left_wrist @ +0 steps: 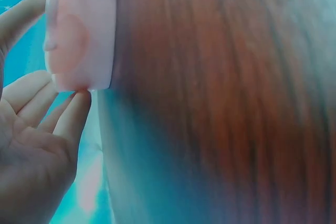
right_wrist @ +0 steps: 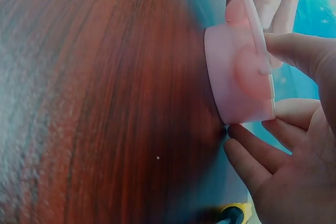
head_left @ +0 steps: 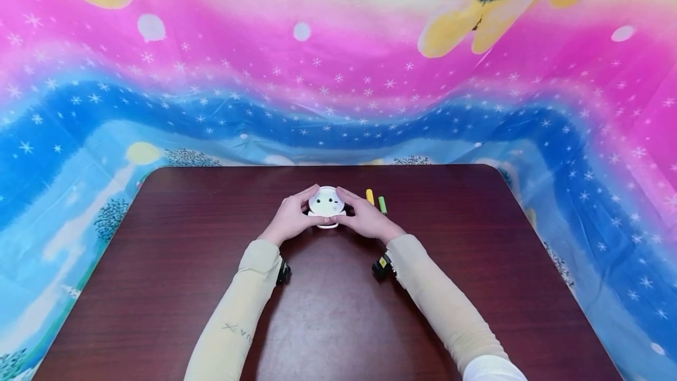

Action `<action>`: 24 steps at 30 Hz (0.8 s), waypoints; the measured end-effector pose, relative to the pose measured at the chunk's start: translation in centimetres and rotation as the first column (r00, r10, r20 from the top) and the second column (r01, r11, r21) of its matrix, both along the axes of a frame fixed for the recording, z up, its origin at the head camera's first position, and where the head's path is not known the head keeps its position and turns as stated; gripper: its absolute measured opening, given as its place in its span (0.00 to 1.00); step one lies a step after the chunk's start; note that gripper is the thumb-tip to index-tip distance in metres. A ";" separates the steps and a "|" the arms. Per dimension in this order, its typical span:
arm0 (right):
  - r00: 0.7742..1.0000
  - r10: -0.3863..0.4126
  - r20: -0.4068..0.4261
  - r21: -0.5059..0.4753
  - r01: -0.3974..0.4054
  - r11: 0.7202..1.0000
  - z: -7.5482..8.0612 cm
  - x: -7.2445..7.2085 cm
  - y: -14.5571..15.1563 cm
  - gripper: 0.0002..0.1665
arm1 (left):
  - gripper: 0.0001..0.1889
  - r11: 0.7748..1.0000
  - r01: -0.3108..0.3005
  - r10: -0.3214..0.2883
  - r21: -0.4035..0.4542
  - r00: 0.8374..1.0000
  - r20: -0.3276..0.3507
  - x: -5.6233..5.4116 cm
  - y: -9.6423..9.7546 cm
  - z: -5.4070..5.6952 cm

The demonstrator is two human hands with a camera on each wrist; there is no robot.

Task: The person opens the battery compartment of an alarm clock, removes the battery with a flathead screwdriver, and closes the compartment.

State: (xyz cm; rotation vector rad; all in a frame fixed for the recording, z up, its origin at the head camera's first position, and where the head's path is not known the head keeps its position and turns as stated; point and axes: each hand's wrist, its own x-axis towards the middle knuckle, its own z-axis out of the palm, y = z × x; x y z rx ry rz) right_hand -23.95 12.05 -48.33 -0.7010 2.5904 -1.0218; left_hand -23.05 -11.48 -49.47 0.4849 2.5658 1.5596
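A small round white case [head_left: 324,200] with two dark dots and a small mark on its top stands on the table, held between both hands. In the left wrist view the case [left_wrist: 86,38] looks pinkish, with a rounded bulge on its side and a thin raised piece along one face. My left hand [head_left: 292,216] grips its left side, fingers at the far side and thumb at the near edge. Mirroring that, my right hand [head_left: 367,216] holds the right side. Fingertips of the right hand [right_wrist: 294,161] touch the case's wall in the right wrist view.
Just right of the right hand lie a yellow cylinder [head_left: 369,196] and a green cylinder [head_left: 382,204]. The dark brown table [head_left: 328,310] extends around them, its far edge a little behind the case. A colourful printed cloth [head_left: 328,93] hangs behind and along the sides.
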 end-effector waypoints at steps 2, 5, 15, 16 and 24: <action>1.000 -0.005 0.003 -0.001 0.005 1.000 0.0 0.0 0.0 0.50 | 0.48 1.000 0.027 -0.027 0.009 1.000 -0.008 0.1 -0.2 0.1; 1.000 -0.003 0.004 -0.004 0.003 1.000 0.0 0.0 0.0 0.51 | 0.49 0.998 0.059 -0.059 -0.012 0.998 -0.011 0.3 -0.4 0.1; 1.000 -0.019 0.023 -0.017 0.019 1.000 0.2 0.0 -0.1 0.50 | 0.50 0.995 0.081 -0.081 -0.064 0.997 -0.004 0.3 -0.7 0.1; 0.999 -0.020 0.025 -0.019 0.020 1.000 0.2 -0.1 -0.1 0.50 | 0.48 0.995 0.077 -0.078 -0.065 0.997 -0.009 0.3 -0.7 0.1; 0.998 -0.040 0.041 -0.050 0.042 0.998 0.2 -0.3 0.0 0.49 | 0.44 0.997 0.062 -0.062 -0.036 0.998 -0.004 0.4 -0.5 0.4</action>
